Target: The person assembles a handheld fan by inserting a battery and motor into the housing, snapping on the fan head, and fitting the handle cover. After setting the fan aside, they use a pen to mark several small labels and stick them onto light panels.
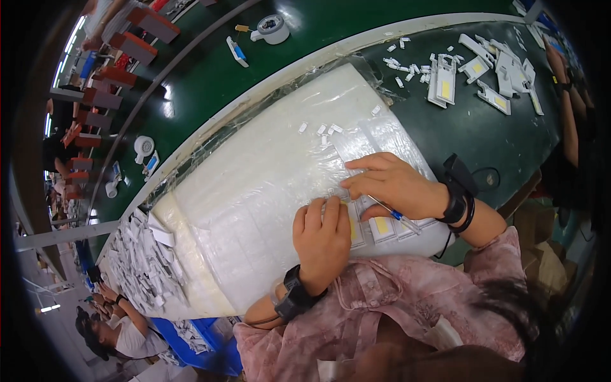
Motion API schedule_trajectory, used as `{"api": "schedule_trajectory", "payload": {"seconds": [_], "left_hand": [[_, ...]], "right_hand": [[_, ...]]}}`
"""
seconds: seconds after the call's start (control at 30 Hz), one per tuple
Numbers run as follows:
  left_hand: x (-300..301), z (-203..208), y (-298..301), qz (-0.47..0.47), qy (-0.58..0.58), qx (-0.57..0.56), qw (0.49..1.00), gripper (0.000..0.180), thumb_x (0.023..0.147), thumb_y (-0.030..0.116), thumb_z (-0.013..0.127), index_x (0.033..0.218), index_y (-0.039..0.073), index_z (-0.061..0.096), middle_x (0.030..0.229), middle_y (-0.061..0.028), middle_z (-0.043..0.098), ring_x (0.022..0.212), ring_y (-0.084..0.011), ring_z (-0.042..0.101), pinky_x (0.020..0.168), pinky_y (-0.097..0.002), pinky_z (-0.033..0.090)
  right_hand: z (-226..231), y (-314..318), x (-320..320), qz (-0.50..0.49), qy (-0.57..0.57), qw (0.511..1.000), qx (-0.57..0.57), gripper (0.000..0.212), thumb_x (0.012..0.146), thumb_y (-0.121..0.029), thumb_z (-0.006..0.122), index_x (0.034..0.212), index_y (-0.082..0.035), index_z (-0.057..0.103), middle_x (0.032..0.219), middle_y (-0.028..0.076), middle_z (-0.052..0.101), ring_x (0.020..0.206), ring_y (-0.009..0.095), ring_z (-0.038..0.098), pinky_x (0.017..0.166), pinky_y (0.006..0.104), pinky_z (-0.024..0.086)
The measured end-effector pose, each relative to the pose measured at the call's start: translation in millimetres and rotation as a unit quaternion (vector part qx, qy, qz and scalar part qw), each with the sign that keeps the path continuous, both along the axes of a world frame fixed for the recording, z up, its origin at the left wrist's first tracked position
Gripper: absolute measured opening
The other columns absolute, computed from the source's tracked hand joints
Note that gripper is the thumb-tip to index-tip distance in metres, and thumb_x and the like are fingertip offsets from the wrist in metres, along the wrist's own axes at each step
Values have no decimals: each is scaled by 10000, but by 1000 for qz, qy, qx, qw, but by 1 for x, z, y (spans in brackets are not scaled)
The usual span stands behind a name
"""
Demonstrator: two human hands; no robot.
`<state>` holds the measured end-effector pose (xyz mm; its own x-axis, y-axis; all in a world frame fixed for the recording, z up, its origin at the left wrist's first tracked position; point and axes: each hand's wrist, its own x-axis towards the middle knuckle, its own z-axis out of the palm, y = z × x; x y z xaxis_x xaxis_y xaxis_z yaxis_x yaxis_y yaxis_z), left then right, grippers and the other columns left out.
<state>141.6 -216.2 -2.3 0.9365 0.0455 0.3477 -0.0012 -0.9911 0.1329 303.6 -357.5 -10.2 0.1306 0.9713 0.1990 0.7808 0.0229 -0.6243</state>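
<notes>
On the white plastic-wrapped pad point(248, 178) before me lies a row of flat white plastic parts point(383, 228) with yellow panels. My left hand point(323, 237) is closed, its fingers together and curled down over the near left end of that row, hiding the piece under them. A slim pen-like tool point(396, 215) with a blue section slants beneath my right hand point(401, 190). That hand grips it with thumb and fingers, its tip beside my left fingertips. Several small white pieces point(328, 130) lie on the pad beyond my hands.
Far right on the green table are more white parts point(442, 79) and scattered small pieces. A heap of white parts point(143, 261) covers the left end, above a blue bin point(191, 337). Beyond a raised rim, a green conveyor point(203, 95) carries white round-headed assemblies point(272, 28). Other people work nearby.
</notes>
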Motion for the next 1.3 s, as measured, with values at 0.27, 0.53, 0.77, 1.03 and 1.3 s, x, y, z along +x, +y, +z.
{"api": "schedule_trajectory", "payload": {"seconds": [0.27, 0.53, 0.77, 1.03, 1.3], "left_hand": [[-1, -9, 10, -7, -28, -105, 994, 277, 643, 28, 656, 920, 39, 660, 964, -50, 633, 884, -266, 610, 704, -353, 523], [-8, -11, 18, -59, -7, -78, 995, 285, 678, 33, 654, 962, 18, 656, 1082, -80, 600, 975, -279, 582, 770, -375, 517], [-18, -21, 6, -31, -10, -78, 996, 426, 711, 139, 698, 1107, 1, 623, 1212, -108, 550, 1065, -322, 522, 868, -450, 484], [-17, -14, -4, -27, 51, -102, 993, 653, 727, 398, 723, 1175, -61, 598, 1283, -166, 529, 1143, -337, 487, 1040, -532, 363], [-19, -10, 0, -35, 73, -122, 989, 689, 716, 435, 726, 1173, -65, 597, 1306, -173, 523, 1160, -324, 482, 1063, -531, 332]], "right_hand": [[1, -1, -1, 4, 4, 1000, -11, 509, 754, -286, 757, 1203, -97, 609, 1127, -2, 644, 1303, 270, 465, 1018, 424, 361], [-10, 0, 3, -13, 3, 999, 34, 442, 800, -213, 741, 1200, -80, 609, 1099, 59, 637, 1178, 280, 533, 947, 389, 415], [29, 0, 3, -34, 285, 958, 5, 206, 978, -175, 577, 1052, -1, 658, 850, 72, 562, 738, 127, 507, 663, 254, 420], [22, 4, -4, -88, 338, 933, -90, 251, 1007, -221, 513, 1058, -12, 643, 831, 119, 619, 726, 163, 606, 658, 273, 465], [14, 3, -12, -119, 379, 912, -102, 151, 1003, -169, 533, 975, -20, 539, 802, 38, 563, 615, 85, 532, 605, 232, 443]]}}
